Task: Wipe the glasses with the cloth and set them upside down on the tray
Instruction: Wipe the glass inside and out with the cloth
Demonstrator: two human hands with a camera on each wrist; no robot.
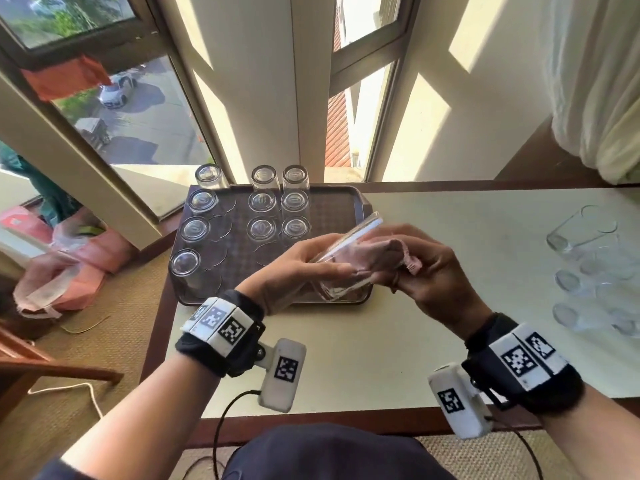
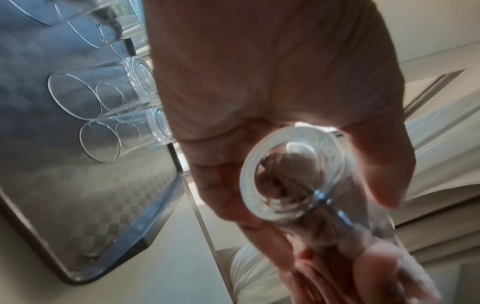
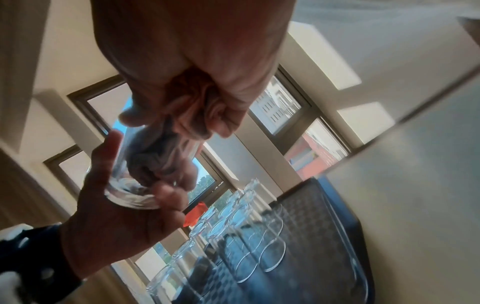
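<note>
My left hand (image 1: 322, 259) grips a clear glass (image 1: 346, 258), tilted on its side above the near right corner of the dark tray (image 1: 341, 206). My right hand (image 1: 412, 261) clutches a pink cloth (image 1: 377, 252) whose bunched end is stuffed into the glass's mouth. In the left wrist view the thick glass base (image 2: 291, 170) faces the camera, with the cloth showing through it. In the right wrist view the cloth (image 3: 192, 117) runs from my right fist into the glass (image 3: 135, 185), which rests in my left hand (image 3: 109, 216). Several glasses (image 1: 263, 228) stand upside down on the tray.
More clear glasses (image 1: 568, 280) are grouped at the table's right side, one lying on its side (image 1: 581, 232). The white table (image 1: 381, 358) has a brown rim. Windows and a wall stand behind it, a curtain (image 1: 595, 81) at right, pink bags (image 1: 86, 265) on the floor at left.
</note>
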